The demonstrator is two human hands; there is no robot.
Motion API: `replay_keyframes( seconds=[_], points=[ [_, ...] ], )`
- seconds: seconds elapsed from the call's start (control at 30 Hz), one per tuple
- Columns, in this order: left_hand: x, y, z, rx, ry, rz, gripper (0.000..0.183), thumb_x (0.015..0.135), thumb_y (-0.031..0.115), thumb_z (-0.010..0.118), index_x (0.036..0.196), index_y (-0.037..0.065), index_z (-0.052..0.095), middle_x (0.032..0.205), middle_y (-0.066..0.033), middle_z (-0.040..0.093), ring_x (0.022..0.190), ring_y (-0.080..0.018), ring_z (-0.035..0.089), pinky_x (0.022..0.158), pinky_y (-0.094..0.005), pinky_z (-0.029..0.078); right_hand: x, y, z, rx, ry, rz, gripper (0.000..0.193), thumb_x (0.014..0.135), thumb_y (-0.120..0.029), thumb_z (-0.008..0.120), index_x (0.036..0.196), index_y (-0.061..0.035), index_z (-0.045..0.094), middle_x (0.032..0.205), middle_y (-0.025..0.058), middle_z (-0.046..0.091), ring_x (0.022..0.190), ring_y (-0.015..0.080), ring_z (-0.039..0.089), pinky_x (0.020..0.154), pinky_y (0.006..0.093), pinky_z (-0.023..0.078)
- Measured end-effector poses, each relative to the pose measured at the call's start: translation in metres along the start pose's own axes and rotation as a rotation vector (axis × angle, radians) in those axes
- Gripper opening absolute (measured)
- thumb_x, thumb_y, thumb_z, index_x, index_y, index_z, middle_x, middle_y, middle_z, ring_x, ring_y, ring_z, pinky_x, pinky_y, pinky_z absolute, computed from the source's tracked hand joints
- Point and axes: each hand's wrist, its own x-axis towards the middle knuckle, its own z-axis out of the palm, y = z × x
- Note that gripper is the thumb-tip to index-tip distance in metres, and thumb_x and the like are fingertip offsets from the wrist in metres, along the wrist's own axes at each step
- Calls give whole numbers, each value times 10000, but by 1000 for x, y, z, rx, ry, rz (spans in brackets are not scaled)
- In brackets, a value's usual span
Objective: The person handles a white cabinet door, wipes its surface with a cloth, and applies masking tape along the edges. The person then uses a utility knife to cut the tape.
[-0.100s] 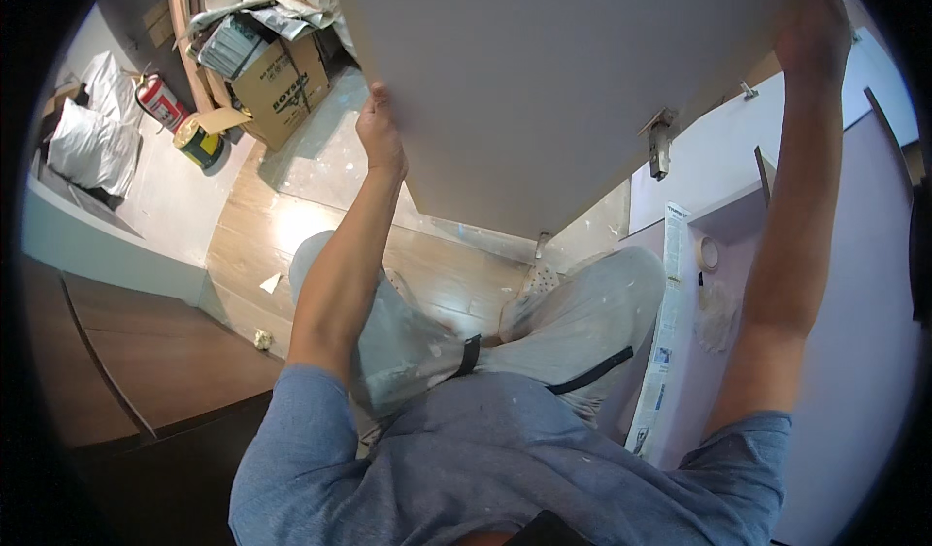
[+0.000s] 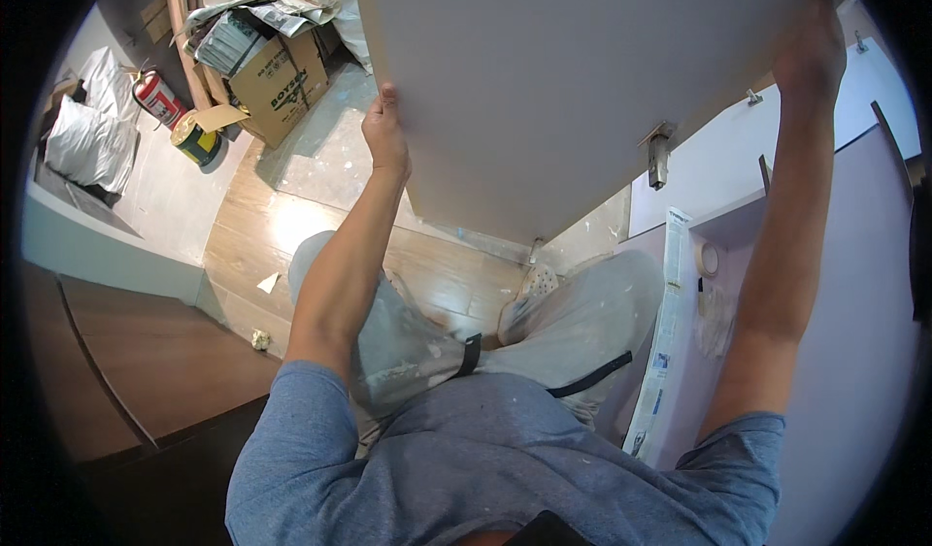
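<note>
While a large pale board (image 2: 582,80) is held up in front of the head camera, its left edge is gripped by the left hand (image 2: 385,136), with the fingers closed around that edge. The right edge, near the top, is held by the right hand (image 2: 808,46); this hand is pressed on the board, but whether its fingers are curled around the edge cannot be told. A metal hinge (image 2: 658,153) is fixed on the board near its lower right corner. Below the board, a wooden floor (image 2: 291,226) is seen. At the upper left, a cardboard box (image 2: 277,80), a red fire extinguisher (image 2: 155,98) and a paint can (image 2: 197,142) are standing near each other.
</note>
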Motion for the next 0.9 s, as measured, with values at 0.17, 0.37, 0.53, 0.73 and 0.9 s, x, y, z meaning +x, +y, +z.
replay_keyframes(
  seconds=[0.17,0.37,0.53,0.73,0.9],
  points=[
    [8,-22,-3,92,20,-14,682,945,653,674,1106,-9,691,1008,-20,668,920,-119,597,854,-277,500,2,40,-17,27,166,137,734,1058,-474,588,1553,32,396,1571,138,487,1463,321,440,1239,424,299],
    [9,-36,-9,201,37,-25,683,962,664,650,1032,-15,668,933,7,599,857,-96,519,773,-277,464,0,53,-21,34,187,146,779,1047,-513,589,1561,34,383,1560,161,485,1473,335,419,1250,436,282],
    [7,-41,-2,176,43,29,626,968,659,650,901,38,610,825,51,487,779,-77,428,689,-264,399,0,56,-26,62,151,160,1032,943,-652,657,1599,55,289,1640,190,361,1510,397,310,1267,495,183],
    [11,-58,-13,229,48,21,582,977,625,664,789,93,523,757,83,381,719,-67,330,613,-262,289,2,64,-35,85,139,192,982,979,-631,623,1587,69,299,1595,205,402,1486,364,351,1245,465,238],
    [7,-53,-9,292,58,-4,563,991,591,668,767,99,513,749,87,371,707,-60,317,606,-257,275,-1,59,-36,93,118,236,966,1000,-642,584,1589,68,296,1626,193,368,1502,347,348,1244,446,273]
  ],
)
